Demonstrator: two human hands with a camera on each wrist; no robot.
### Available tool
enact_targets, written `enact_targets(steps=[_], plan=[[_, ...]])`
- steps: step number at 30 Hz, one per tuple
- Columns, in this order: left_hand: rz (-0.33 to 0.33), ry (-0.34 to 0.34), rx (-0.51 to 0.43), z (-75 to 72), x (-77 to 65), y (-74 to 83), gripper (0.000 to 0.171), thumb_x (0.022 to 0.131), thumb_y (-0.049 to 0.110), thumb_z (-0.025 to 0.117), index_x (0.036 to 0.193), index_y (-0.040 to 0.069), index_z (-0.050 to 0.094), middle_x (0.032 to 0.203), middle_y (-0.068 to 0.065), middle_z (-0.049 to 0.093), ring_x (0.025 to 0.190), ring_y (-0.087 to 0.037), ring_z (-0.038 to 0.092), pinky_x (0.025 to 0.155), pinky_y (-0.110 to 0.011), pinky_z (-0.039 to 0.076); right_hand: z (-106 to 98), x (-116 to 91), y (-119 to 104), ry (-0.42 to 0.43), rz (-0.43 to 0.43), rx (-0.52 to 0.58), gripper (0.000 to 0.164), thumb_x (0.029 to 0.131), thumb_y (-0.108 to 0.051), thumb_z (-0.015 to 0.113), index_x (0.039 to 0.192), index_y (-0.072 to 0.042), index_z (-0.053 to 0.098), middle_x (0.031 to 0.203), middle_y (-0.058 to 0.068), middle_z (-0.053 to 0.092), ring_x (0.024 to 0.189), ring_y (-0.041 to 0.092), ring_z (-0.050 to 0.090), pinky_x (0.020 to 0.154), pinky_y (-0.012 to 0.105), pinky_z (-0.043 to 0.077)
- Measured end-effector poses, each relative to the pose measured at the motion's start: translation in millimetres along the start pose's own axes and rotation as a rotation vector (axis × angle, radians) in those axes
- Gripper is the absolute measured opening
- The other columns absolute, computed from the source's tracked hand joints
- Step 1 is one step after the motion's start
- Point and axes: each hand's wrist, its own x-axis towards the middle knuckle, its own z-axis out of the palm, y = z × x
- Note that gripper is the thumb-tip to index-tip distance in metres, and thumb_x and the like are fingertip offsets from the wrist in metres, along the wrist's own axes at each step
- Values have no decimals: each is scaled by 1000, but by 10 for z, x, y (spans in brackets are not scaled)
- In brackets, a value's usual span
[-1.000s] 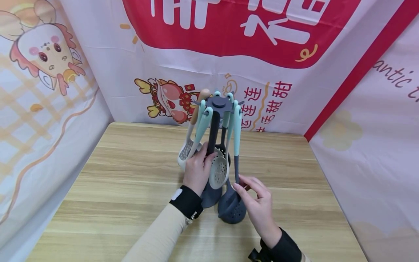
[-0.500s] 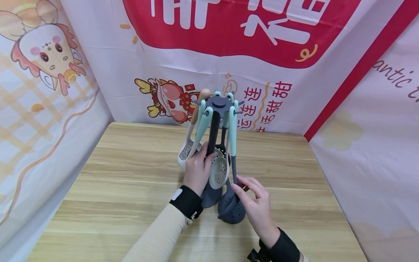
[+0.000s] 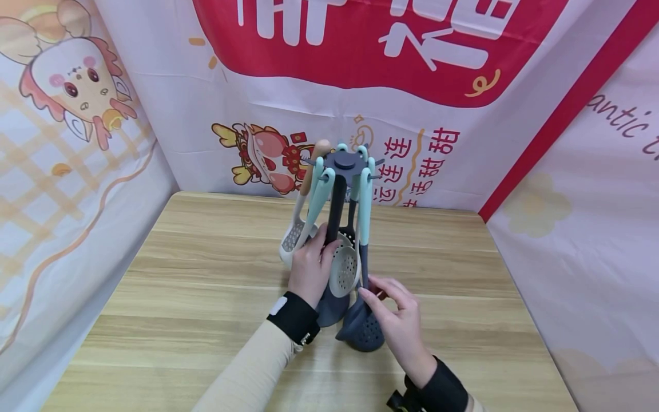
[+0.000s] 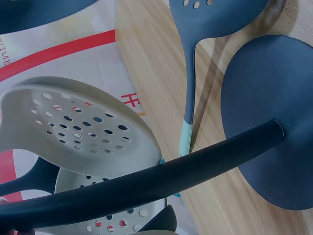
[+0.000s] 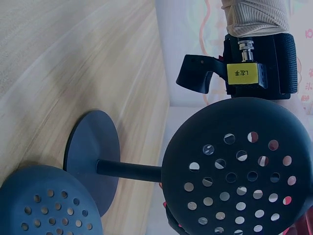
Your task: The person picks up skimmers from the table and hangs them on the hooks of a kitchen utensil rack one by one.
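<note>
A dark utensil stand (image 3: 344,162) holds several hanging kitchen tools, most with mint handles. My left hand (image 3: 310,268) grips its black pole (image 3: 335,209), which rises from a round dark base (image 4: 274,122). Low on the right side, my right hand (image 3: 404,315) pinches the dark shaft of a ladle (image 3: 352,321). The ladle's mint handle meets a hook at the stand's top. Behind its bowl hangs a dark slotted spoon (image 3: 372,333). A pale grey skimmer (image 3: 344,271) hangs beside my left fingers. My right fingertips are partly hidden by the shaft.
On the stand's left side hangs a white grater-like tool (image 3: 292,240) with a wooden handle. Everything stands on a wooden table (image 3: 195,274). Printed cloths (image 3: 309,103) rise behind and along both sides. The left wristband (image 5: 259,73) shows in the right wrist view.
The ladle has swung left toward the pole, its handle top now in line with the right-side hook. My right hand has shifted slightly left with it. My left hand stays put.
</note>
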Motion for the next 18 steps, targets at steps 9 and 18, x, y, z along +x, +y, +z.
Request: enact_targets(steps=[9, 18], plan=[[1, 0, 4, -6, 0, 6, 26, 97, 17, 64, 118, 2, 63, 95, -14, 73, 88, -26, 73, 75, -38, 61, 51, 10, 7, -18, -7, -23, 21, 83, 3, 75, 103, -3, 76, 90, 8, 73, 81, 7, 63, 71, 21, 54], [6, -7, 6, -6, 1, -3, 27, 97, 18, 64, 119, 2, 62, 95, -14, 73, 87, -26, 73, 75, -37, 61, 66, 17, 47, -36, 36, -35, 22, 85, -2, 75, 107, -8, 76, 94, 4, 74, 84, 8, 65, 74, 29, 57]])
